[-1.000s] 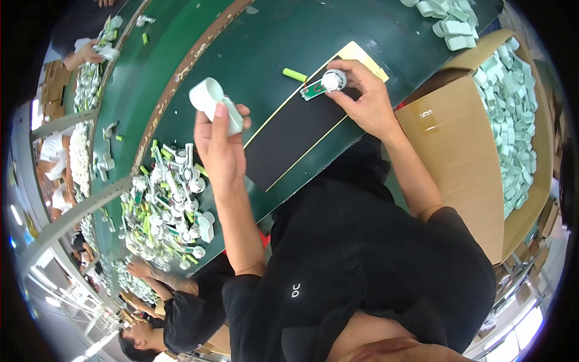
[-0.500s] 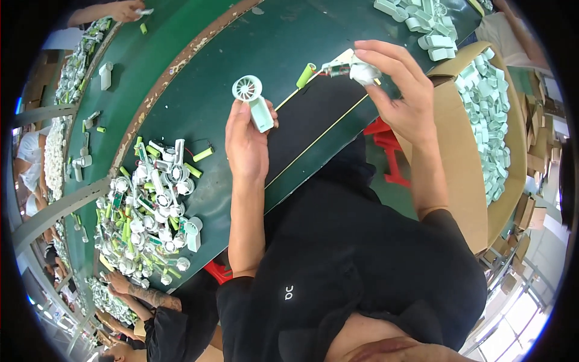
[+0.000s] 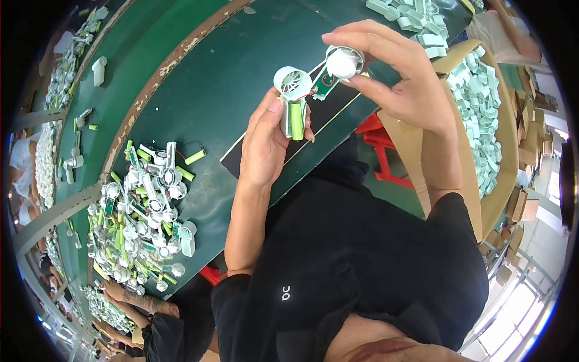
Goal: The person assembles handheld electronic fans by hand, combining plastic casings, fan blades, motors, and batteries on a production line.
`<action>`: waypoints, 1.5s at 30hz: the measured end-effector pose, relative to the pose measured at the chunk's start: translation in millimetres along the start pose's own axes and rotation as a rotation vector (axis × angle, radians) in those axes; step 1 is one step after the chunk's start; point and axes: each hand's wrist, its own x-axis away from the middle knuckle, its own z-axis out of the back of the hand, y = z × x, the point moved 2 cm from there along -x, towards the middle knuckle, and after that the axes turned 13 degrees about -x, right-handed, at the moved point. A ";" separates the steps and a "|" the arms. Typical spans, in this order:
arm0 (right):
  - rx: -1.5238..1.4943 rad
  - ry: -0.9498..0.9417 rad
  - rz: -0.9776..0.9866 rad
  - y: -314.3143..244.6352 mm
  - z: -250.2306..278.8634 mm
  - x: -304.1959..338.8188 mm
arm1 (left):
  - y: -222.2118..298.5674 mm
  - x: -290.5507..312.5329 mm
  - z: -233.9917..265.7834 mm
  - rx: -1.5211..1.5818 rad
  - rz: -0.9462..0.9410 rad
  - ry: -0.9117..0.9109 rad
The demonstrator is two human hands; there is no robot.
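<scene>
My left hand [image 3: 262,148] is closed around a mint-green handheld fan shell [image 3: 292,82] with a round spoked head. Its hollow side faces up, and a green cylindrical battery [image 3: 296,122] lies in the handle part. In my right hand [image 3: 404,75], thumb and fingers grip a white round fan unit [image 3: 344,62] by its rim. From that unit a green circuit board [image 3: 326,85] on a pale strip slants toward the shell. Thin red wires run between board and battery. Both hands are raised over a black mat [image 3: 238,155].
At left lies a heap of white fan units with batteries [image 3: 142,217]. A cardboard box [image 3: 503,142] of mint shells stands right, with more shells [image 3: 416,21] at the far right of the green table [image 3: 208,78]. A co-worker's tattooed arm [image 3: 151,300] is lower left; a red stool [image 3: 383,148] stands below.
My left hand has moved right and turned the shell hollow side up. My right hand has brought the fan unit closer. The dangling battery now lies in the shell's handle.
</scene>
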 end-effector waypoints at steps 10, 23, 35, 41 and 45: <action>-0.009 -0.044 -0.035 0.6 0.2 -3.6 | -4.9 1.1 6.3 -0.063 0.024 0.004; 0.049 0.009 -0.024 -3.2 -2.7 -4.5 | -5.0 -2.5 5.2 -0.129 -0.031 0.001; 0.030 0.070 -0.035 -3.3 -2.6 0.5 | -6.4 -6.8 1.6 -0.277 -0.078 0.037; 0.054 0.065 -0.006 -4.7 -6.9 2.8 | -6.1 -6.7 -2.0 -0.359 -0.163 0.125; -0.015 0.066 -0.051 -5.3 -6.6 4.7 | -4.7 -6.9 -0.8 -0.382 -0.173 0.173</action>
